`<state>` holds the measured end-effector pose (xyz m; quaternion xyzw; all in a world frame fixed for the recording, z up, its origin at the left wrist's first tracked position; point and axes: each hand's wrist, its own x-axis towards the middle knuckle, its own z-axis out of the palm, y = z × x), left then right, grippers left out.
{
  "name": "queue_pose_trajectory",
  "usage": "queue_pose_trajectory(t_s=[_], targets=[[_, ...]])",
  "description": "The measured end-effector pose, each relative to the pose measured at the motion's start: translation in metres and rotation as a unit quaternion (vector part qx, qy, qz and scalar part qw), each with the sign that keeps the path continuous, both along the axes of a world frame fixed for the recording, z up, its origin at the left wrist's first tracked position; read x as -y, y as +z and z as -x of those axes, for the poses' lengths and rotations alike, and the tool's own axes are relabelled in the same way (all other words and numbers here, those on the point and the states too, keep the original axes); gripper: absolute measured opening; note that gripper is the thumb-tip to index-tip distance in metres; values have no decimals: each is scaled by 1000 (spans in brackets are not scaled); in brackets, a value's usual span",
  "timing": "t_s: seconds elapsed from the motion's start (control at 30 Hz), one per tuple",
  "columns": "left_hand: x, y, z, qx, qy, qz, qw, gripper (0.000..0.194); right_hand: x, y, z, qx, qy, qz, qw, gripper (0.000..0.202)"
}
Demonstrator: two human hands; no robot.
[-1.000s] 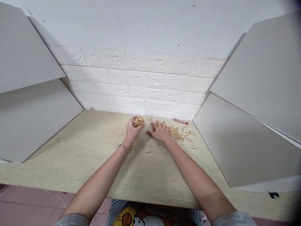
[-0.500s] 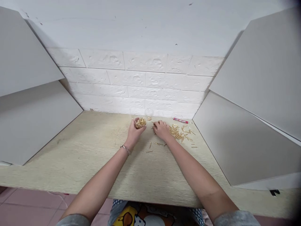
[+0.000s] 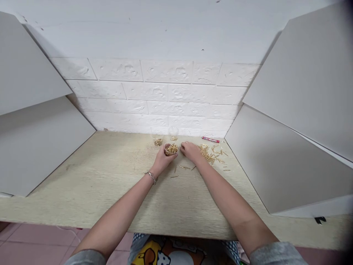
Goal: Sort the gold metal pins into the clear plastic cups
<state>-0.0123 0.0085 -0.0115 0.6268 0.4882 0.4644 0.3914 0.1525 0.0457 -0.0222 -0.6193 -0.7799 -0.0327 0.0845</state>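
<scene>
My left hand [image 3: 163,161] is wrapped round a small clear cup [image 3: 165,152] filled with slim gold-coloured metal pins [image 3: 172,148]. The cup tilts slightly toward my right hand [image 3: 191,151], whose fingers are curled together just beside its rim. What lies between those fingertips is hidden. Right of this hand, a loose heap of the same pins [image 3: 209,156] spreads over the table. Several single pins [image 3: 182,167] lie in front of my hands.
Two more clear cups stand by the wall: one with small gold-coloured parts [image 3: 158,141], another with a few pieces [image 3: 173,138]. A red pen-like tube [image 3: 210,140] lies at the back right. Grey panels [image 3: 298,162] flank the wooden table [image 3: 110,184].
My left hand has brought the cup rightward and nearer to me, uncovering another cup behind it. My right hand has stayed almost in place, and the pins at its fingertips no longer show.
</scene>
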Motion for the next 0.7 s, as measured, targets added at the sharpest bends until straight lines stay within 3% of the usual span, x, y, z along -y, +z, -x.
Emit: queue_pose_trajectory(t_s=[0.27, 0.53, 0.7], targets=[[-5, -8, 1, -58, -19, -12, 998, 52, -3, -1, -2, -16, -30, 0, 999, 40], [-5, 0, 4, -77, -97, 30, 992, 55, -6, -1, -4, -41, -56, -7, 998, 45], [-6, 1, 5, -82, -99, 44, 991, 59, -7, 1, -5, -107, -79, -37, 990, 43]])
